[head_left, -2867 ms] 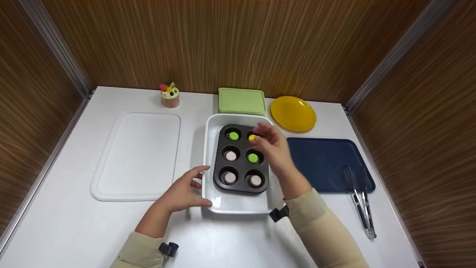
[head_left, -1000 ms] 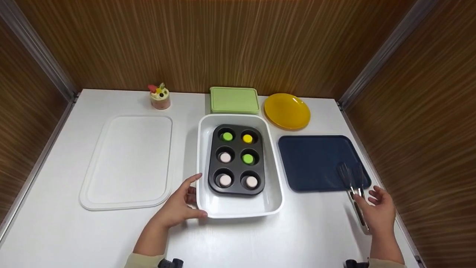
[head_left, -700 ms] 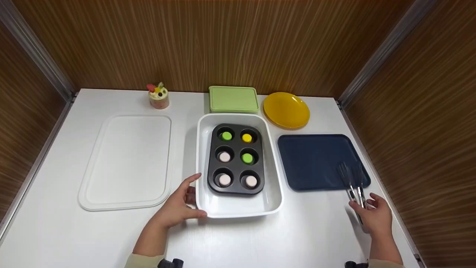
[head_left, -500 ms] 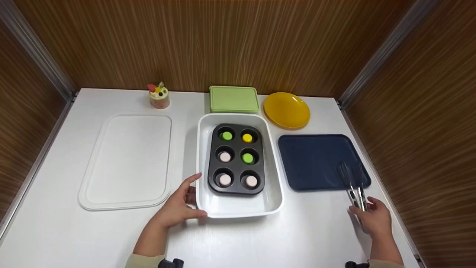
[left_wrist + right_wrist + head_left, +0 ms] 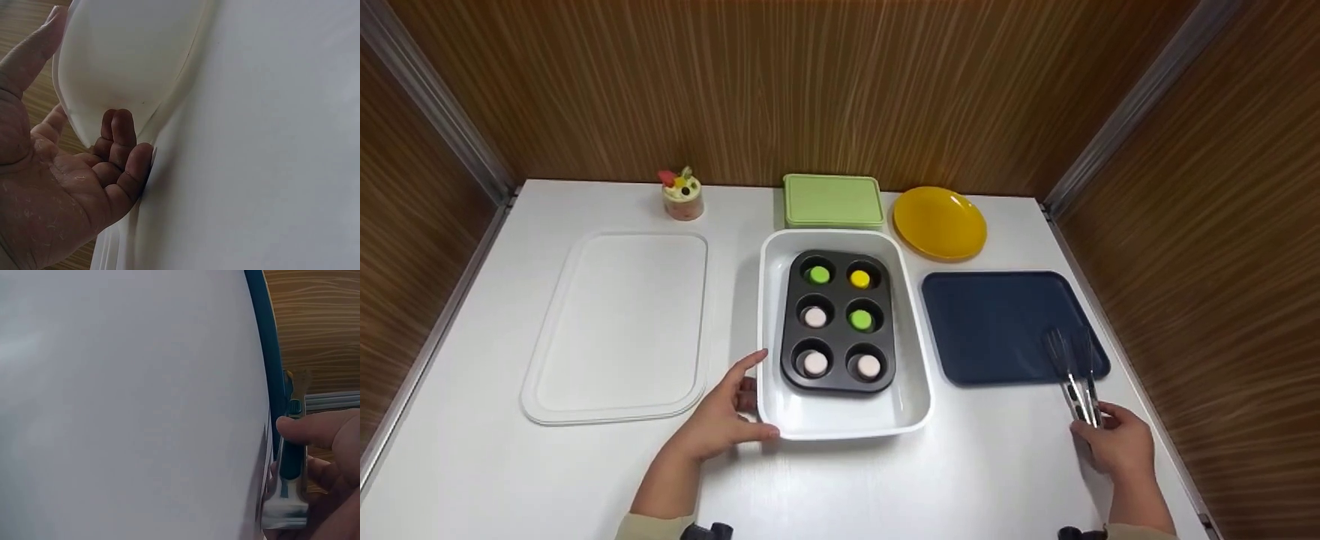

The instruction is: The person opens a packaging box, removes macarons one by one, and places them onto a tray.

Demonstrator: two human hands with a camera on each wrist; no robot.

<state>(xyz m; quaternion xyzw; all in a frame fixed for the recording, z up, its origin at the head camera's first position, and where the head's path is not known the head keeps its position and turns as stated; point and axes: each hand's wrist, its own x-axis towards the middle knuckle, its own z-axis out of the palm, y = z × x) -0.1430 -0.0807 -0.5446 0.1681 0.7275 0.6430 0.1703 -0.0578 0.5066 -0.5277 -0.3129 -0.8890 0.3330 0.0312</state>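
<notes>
A white rectangular tub (image 5: 840, 420) stands mid-table with a dark muffin tin (image 5: 838, 322) inside. Each cup of the tin holds a small round piece, pink, green or yellow. My left hand (image 5: 721, 420) holds the tub's near left corner, thumb and index fingertip on the rim. Its other fingers curl against the outer wall in the left wrist view. My right hand (image 5: 1121, 446) grips metal tongs (image 5: 1076, 390) by their dark-padded handle (image 5: 291, 458), thumb on one arm. The tongs' far ends overlap a navy tray (image 5: 997, 322); the palm hides their near end.
A white lid (image 5: 622, 322) lies on the left. Along the back stand a dessert cup (image 5: 683, 201), a green lidded box (image 5: 832, 199) and a yellow plate (image 5: 939, 223). Wood-grained panels enclose the back and sides.
My right hand let a yellow piece into the back right cup, moved right to the tongs, slid down their handle and closed on it. My left hand stays at the tub.
</notes>
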